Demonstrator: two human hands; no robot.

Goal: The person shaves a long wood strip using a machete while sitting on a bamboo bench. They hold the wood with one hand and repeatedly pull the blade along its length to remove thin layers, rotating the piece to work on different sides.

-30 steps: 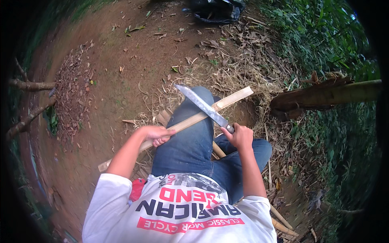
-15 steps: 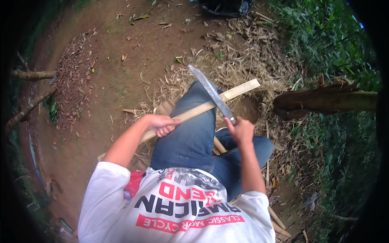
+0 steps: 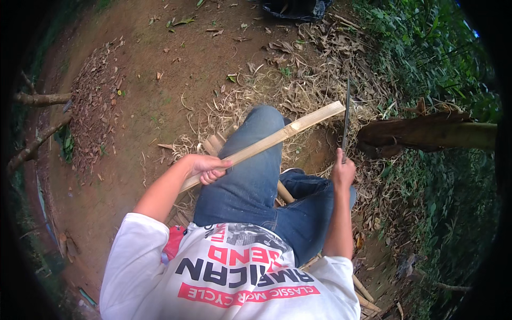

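Observation:
My left hand [image 3: 207, 167] is closed around a long pale bamboo strip [image 3: 266, 141], which slants over my bent, jeans-clad knee up to the right. A node crosses the strip beyond the knee. In my right hand [image 3: 343, 172] is the handle of a long-bladed knife [image 3: 347, 114]. Its blade stands almost edge-on to the view, pointing away from me just past the strip's far end. Whether blade and strip touch, I cannot tell.
Thin curled shavings [image 3: 298, 90] and dry leaves litter the soil around my knees. A thick trunk [image 3: 426, 133] lies to the right, against green plants. Bamboo pieces [image 3: 364, 288] lie by my right side. A black plastic bag [image 3: 297, 9] sits at the far edge; branches [image 3: 42, 100] reach in at left.
The knife has moved right, from across the strip to beyond its far end, and its blade has turned edge-on. My left hand keeps its hold on the strip.

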